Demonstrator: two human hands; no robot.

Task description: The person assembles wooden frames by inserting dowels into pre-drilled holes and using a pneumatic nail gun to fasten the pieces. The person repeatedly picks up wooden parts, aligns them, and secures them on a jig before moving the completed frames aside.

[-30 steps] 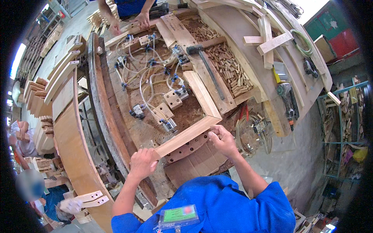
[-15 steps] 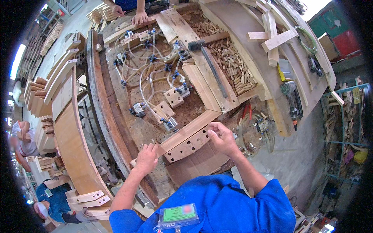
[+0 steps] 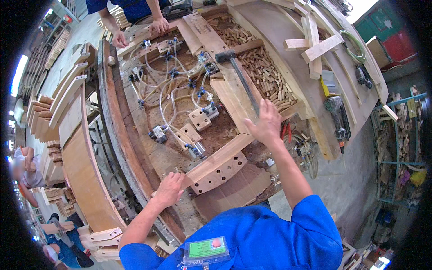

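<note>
A straight wooden rail point(image 3: 220, 158) lies across the near side of the bench, alongside a curved wooden block point(image 3: 221, 172) with a row of dark holes in its face. My left hand point(image 3: 169, 189) has its fingers curled over the rail's left end. My right hand point(image 3: 266, 122) is open, thumb and fingers apart, at the near end of a mallet point(image 3: 243, 76) handle. Whether the fingers touch the handle I cannot tell. The mallet's dark head lies farther off, on the wooden boards.
Air cylinders with clear hoses point(image 3: 173, 83) fill the middle of the bench. Wooden dowels point(image 3: 270, 72) lie heaped in a tray at the right. A power drill point(image 3: 334, 108) lies beyond them. A co-worker's hands point(image 3: 158, 26) are at the far edge. Cardboard point(image 3: 236, 191) lies near me.
My right hand has left the holed block and moved up and away to the mallet's handle, its fingers spreading. My left hand stays at the rail's end. The co-worker's hands have shifted slightly.
</note>
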